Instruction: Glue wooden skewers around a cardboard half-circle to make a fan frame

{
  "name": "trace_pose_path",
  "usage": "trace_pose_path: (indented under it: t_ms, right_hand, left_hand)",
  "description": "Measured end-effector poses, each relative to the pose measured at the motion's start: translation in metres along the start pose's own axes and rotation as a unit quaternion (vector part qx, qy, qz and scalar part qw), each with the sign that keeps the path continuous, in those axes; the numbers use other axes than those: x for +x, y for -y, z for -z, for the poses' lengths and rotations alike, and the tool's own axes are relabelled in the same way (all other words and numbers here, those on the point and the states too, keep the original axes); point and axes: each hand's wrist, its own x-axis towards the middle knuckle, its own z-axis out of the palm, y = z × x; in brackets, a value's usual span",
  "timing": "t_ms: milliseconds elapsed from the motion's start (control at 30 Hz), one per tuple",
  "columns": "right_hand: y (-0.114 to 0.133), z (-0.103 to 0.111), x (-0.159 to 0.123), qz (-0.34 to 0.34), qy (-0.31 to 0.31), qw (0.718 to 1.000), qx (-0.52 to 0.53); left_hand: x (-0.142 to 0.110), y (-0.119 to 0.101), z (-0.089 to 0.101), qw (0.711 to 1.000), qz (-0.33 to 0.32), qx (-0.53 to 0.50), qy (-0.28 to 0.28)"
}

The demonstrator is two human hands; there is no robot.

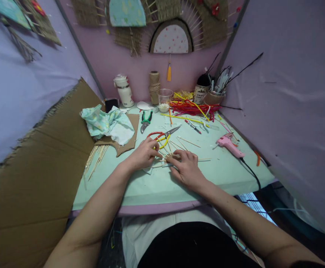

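A: What's on the tbl (103, 190)?
B: Pale grn cover. Back row: wht bottle (125, 95), twine spool (154, 89), clr cup (165, 99), red strands (191, 108).
A: Mid?
B: Grn-handled pruners (145, 122), scissors (172, 131), pen (193, 126), thin sticks (188, 142) nr ctr.
A: Sides?
B: L: cardboard pc (133, 124), loose stick bundle (98, 160). R: pink glue gun (230, 146), cord (250, 169) trailing to front edge.

I'm watching a craft workshop: wall hangings (173, 39) are adorning twelve o'clock, a glue gun (230, 146) is lying at three.
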Motion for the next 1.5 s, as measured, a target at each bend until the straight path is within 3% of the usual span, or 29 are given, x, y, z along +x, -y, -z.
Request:
trace_pose_path:
  t_ms: [867,1500]
  right_hand:
    - [-0.0012,-0.0019,0.0004,0.0,0.003,1.0,0.022]
    - [-0.0004,-0.0004,0.0011,0.0,0.008,1.0,0.027]
  left_hand:
    - [0.0016,-0.0028,0.0026,0.999,0.02,0.001,0.05]
    - [0.0023,-0.0018,0.0021,0.998,0.032,-0.016,0.054]
